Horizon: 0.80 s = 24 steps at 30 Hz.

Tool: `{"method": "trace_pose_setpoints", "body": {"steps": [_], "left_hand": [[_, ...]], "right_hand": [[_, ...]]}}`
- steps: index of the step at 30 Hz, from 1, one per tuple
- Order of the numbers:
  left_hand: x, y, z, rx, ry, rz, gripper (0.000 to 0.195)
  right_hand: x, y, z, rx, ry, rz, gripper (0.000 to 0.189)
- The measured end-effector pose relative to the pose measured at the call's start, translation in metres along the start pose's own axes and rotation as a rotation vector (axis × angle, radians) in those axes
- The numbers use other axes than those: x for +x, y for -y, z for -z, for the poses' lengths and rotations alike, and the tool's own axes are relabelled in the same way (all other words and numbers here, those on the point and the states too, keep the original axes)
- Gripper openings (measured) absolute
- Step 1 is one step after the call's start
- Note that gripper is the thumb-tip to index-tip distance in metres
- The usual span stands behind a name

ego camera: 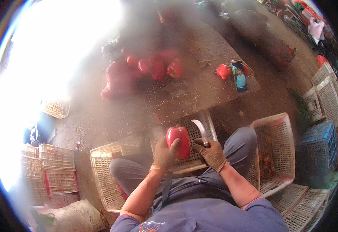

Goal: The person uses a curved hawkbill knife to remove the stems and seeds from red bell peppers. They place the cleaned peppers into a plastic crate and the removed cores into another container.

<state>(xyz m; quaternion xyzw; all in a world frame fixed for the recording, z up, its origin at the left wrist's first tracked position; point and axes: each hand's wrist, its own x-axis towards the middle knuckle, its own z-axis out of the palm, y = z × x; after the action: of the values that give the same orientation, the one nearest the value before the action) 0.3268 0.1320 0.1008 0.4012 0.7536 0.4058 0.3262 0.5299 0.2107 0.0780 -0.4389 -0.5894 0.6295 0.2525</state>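
Observation:
My left hand [165, 153], in a brown work glove, grips a red bell pepper [178, 142] upright, thumb across its front. To its right my right hand [211, 153], gloved too, is closed around the handle of a knife with a curved blade [199, 127]; the blade points up and to the left, apart from the pepper. Beneath both hands, between my knees, stands a plastic crate [212, 124] with a lattice bottom. Farther off, a pile of red peppers [157, 69] lies beside a red mesh sack [118, 78], partly blurred by haze and glare.
A phone [239, 76] leans against red peppers [223, 71] on a low board [221, 95] scattered with seeds. Open crates stand at my left [99, 174] and right [288, 153]. Stacked crates [60, 168] and a pale sack [76, 216] are at the left; a blue crate [321, 148] is at the right.

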Motion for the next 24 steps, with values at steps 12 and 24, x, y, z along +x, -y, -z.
{"method": "trace_pose_setpoints", "body": {"steps": [12, 24], "left_hand": [[-0.009, -0.065, -0.024, 0.151, -0.068, -0.361, 0.057], [0.009, -0.008, 0.009, -1.245, 0.396, 0.312, 0.08]], "right_hand": [[0.001, 0.001, -0.003, -0.194, -0.058, 0.069, 0.047], [-0.007, 0.026, 0.012, 0.438, 0.136, -0.312, 0.024]]}}
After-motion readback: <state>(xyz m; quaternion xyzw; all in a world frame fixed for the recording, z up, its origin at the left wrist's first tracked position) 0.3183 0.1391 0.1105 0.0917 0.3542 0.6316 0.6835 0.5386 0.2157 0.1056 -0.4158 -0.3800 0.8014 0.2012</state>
